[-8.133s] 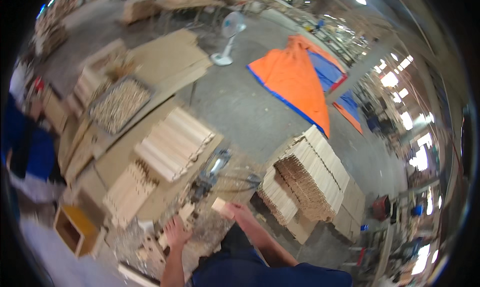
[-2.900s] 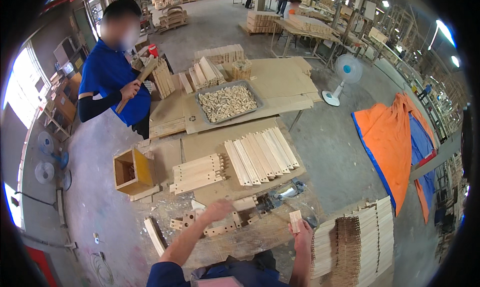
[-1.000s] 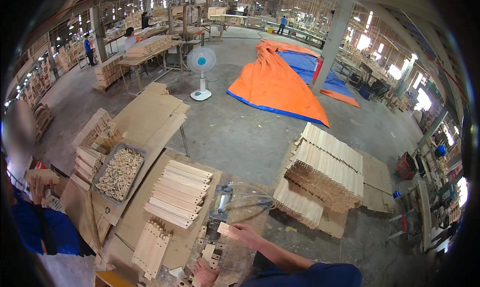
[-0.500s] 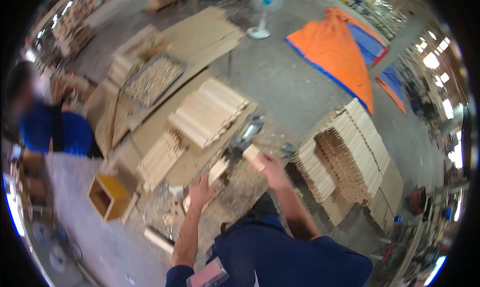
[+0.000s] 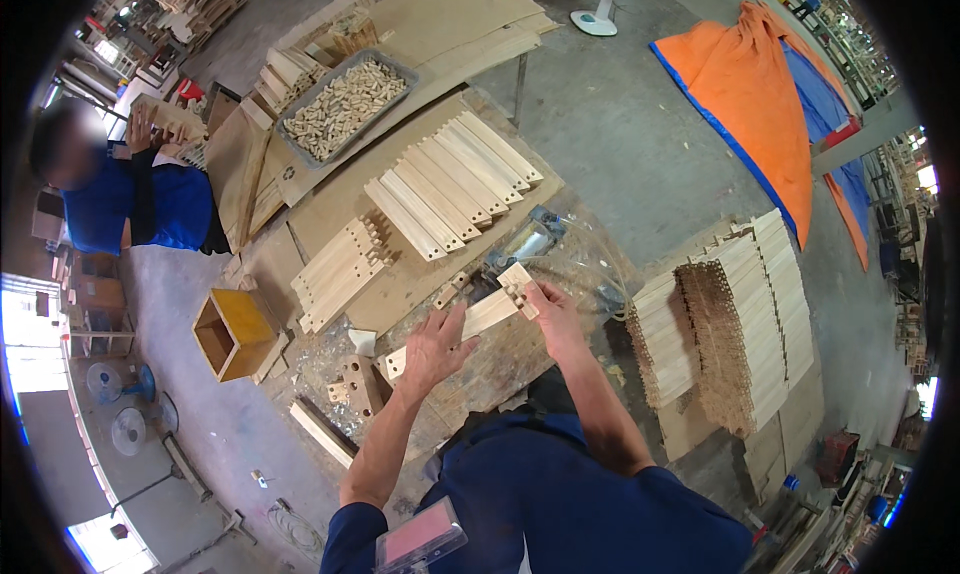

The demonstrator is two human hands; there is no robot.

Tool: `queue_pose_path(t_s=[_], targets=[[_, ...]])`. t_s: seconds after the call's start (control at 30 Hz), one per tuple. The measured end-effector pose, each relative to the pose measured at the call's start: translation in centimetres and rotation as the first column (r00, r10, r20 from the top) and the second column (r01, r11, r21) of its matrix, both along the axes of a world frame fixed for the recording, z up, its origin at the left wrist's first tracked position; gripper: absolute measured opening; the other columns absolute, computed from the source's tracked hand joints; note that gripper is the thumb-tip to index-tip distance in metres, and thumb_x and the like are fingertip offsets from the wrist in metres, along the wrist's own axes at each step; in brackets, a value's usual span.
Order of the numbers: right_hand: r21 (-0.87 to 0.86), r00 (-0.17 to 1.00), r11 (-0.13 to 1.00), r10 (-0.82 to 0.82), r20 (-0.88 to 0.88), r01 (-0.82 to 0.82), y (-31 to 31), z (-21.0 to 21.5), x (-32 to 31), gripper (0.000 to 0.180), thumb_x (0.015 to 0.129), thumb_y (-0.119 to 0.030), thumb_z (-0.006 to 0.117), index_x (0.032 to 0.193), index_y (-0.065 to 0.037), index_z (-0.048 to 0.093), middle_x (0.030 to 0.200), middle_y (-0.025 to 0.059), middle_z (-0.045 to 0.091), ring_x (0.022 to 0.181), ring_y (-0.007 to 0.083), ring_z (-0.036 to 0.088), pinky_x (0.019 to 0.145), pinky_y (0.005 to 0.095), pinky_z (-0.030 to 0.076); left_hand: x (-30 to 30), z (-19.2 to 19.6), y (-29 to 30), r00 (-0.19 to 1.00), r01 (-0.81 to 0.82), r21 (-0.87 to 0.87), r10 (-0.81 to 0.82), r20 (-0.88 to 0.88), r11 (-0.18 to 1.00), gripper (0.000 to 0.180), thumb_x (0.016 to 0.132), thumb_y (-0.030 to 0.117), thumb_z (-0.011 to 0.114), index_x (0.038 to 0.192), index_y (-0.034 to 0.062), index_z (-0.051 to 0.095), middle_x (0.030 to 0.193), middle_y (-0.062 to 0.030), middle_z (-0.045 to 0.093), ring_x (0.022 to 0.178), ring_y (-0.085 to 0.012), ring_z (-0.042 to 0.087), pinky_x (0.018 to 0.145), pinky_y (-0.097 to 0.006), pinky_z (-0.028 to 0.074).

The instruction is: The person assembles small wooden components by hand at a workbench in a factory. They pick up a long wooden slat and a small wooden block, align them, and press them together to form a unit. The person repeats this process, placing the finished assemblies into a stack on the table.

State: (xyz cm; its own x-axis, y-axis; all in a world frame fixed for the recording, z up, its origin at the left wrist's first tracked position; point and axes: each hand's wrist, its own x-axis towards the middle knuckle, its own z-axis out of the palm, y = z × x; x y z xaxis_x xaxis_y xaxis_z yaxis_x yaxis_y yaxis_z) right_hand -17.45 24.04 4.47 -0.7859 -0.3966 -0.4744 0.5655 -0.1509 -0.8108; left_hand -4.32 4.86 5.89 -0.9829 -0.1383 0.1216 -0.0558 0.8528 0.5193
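Observation:
A pale wooden slat (image 5: 490, 314) lies slantwise over the near part of the worktable. Across its middle sits my left hand (image 5: 432, 351), thumb on the near side and fingers on the far side. At the slat's right end, a short wooden block with holes (image 5: 517, 286) stands crosswise against it, pinched in my right hand (image 5: 556, 319). My right fingers partly cover the block. Just beyond, a metal-and-blue clamp-like tool (image 5: 530, 239) rests on the table, with a small drilled wooden piece (image 5: 452, 290) to its left.
Drilled slats (image 5: 450, 189) lie in rows beyond, near a grey tray of dowels (image 5: 400, 72). A yellow wooden box (image 5: 240, 324) stands left; stacked slats (image 5: 770, 314) stand right. A co-worker in blue (image 5: 170, 204) handles wood at far left. An orange tarp (image 5: 740, 94) covers something.
My right hand has brought the short block against the slat's right end; they were apart before. The whole view has shifted, and surrounding things appear farther right.

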Motion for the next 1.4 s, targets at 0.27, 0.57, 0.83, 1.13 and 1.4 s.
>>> queue_pose_path(t_s=[0.27,0.57,0.83,1.13,1.4], targets=[[0.035,0.993,0.994,0.105,0.054,-0.107,1.8,-0.3,-7.2,0.027,0.099,-0.027,0.063,0.108,-0.003,0.069,0.093,-0.0012,0.068,0.081,0.0053,0.059,0.073,0.0241,0.047,-5.7,-1.4,3.3,0.996,-0.09,0.03,0.091,-0.004,0.995,0.063,0.077,0.029,0.08,0.131,0.0054,0.055,0.092,-0.0125,0.058,0.086,-0.0334,0.063,0.078,-0.044,0.052],[-0.068,0.978,0.984,0.17,0.12,-0.162,1.9,-0.1,-14.5,0.029,0.102,-0.027,0.057,0.107,-0.001,0.068,0.095,0.0015,0.069,0.081,0.0066,0.06,0.072,0.0256,0.049,-11.2,-1.5,5.8,0.976,-0.217,-0.014,0.217,-0.016,0.976,0.064,0.08,0.033,0.078,0.132,0.0047,0.054,0.096,-0.0146,0.058,0.09,-0.034,0.062,0.08,-0.043,0.052],[-0.061,0.966,0.973,0.228,0.125,-0.222,1.3,-0.2,-18.0,0.036,0.104,-0.03,0.053,0.111,0.002,0.069,0.101,0.0038,0.071,0.086,0.0074,0.062,0.079,0.0259,0.049,-13.9,-1.8,6.3,0.957,-0.287,-0.022,0.286,-0.042,0.958,0.065,0.078,0.032,0.08,0.132,0.0044,0.054,0.098,-0.0139,0.06,0.09,-0.0327,0.062,0.08,-0.042,0.053],[0.017,0.991,0.998,0.065,0.114,-0.067,1.1,-2.9,-22.9,0.04,0.103,-0.03,0.054,0.117,0.006,0.063,0.109,0.0129,0.069,0.095,0.0212,0.068,0.085,0.034,0.056,-18.8,-2.2,6.4,0.875,-0.475,0.014,0.473,-0.1,0.88,0.074,0.08,0.035,0.077,0.138,0.0011,0.046,0.1,-0.0183,0.063,0.082,-0.0359,0.067,0.065,-0.042,0.057],[0.002,0.997,1.0,0.026,0.071,-0.026,4.1,-2.5,-25.4,0.041,0.104,-0.03,0.052,0.119,0.008,0.06,0.113,0.0161,0.067,0.097,0.0261,0.069,0.088,0.0382,0.057,-38.5,-3.0,-1.1,0.75,-0.662,0.251,0.616,0.243,0.707,0.082,0.086,0.038,0.065,0.152,0.0097,0.025,0.101,-0.0273,0.064,0.086,-0.0436,0.067,0.074,-0.048,0.055]])
